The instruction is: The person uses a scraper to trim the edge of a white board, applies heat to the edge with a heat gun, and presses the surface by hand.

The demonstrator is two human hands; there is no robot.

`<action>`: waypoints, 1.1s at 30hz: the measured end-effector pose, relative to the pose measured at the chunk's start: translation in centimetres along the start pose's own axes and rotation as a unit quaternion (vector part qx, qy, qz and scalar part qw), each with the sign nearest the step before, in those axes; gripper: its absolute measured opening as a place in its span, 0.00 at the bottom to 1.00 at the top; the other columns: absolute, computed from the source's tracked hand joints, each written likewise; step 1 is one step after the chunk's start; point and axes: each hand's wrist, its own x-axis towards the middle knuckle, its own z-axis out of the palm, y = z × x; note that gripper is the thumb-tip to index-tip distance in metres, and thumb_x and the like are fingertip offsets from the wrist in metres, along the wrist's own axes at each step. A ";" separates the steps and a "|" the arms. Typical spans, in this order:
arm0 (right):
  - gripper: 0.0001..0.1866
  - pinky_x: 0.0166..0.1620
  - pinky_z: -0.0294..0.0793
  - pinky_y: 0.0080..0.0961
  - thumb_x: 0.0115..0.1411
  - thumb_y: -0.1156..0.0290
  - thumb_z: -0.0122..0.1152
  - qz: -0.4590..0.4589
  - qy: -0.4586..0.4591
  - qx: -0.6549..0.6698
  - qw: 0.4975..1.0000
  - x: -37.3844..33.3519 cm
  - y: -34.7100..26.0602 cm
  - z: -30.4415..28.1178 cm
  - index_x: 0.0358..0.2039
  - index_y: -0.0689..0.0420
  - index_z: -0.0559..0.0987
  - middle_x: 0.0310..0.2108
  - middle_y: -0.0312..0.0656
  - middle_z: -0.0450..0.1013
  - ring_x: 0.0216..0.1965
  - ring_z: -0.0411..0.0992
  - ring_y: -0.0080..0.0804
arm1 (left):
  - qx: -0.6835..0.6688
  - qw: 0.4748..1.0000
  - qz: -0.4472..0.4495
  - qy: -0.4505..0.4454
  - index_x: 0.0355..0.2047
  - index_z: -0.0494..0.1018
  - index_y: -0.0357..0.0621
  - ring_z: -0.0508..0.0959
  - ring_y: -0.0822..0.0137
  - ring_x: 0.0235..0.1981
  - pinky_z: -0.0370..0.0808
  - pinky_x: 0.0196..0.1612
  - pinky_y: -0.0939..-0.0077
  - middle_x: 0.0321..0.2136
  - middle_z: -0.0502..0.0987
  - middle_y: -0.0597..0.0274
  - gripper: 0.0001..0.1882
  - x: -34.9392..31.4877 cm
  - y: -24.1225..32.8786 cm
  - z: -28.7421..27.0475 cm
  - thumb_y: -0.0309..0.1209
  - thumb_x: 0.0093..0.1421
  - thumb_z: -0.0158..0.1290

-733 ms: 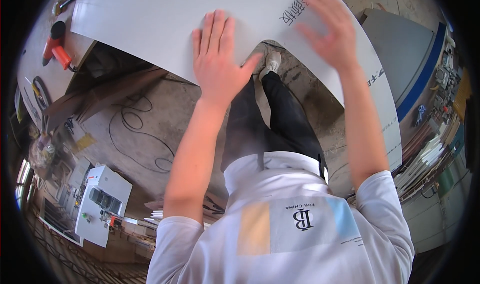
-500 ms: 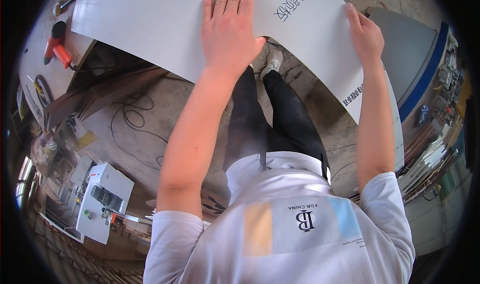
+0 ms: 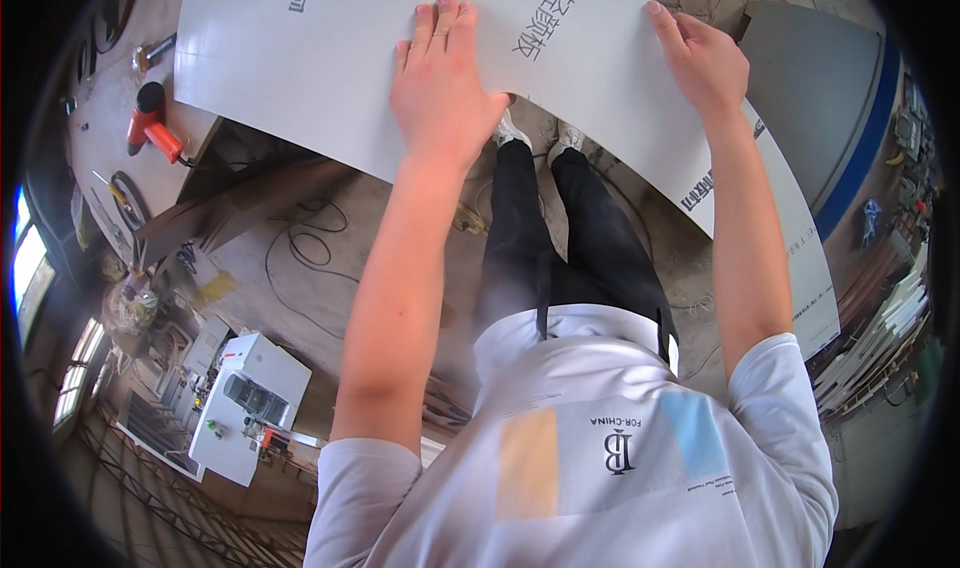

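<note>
Pressing, left hand point(image 3: 445, 78): open, palm flat on the white panel point(image 3: 300, 78), arm outstretched.
Right hand point(image 3: 705, 58): fingers curled, gripping the panel.

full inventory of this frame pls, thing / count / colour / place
panel: 1, large white sheet with dark printing, across the top, its near edge overhanging the floor
heat gun: 1, orange and black, on the bench at upper left
bench: 1, pale top, upper left under the panel's end
cables: several, dark, looped on the concrete floor left of centre
machine cabinet: 1, white, lower left on the floor
grey slab with blue edge: 1, upper right
stacked boards: several, pale, right edge
shoes: 2, white, below the panel's edge
left hand: flat, palm down on the panel
right hand: grip on the panel's far right part, fingers over it
</note>
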 end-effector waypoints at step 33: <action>0.37 0.41 0.76 0.31 0.60 0.26 0.49 0.005 -0.021 -0.039 0.999 0.3 -0.3 0.0 0.31 0.49 0.87 0.25 0.34 0.79 0.34 0.79 0.35 | -0.110 0.984 0.140 0.007 0.62 0.71 0.53 0.64 0.56 0.71 0.63 0.71 0.53 0.68 0.68 0.67 0.34 -3.0 -4.0 -0.3 0.32 0.54 0.67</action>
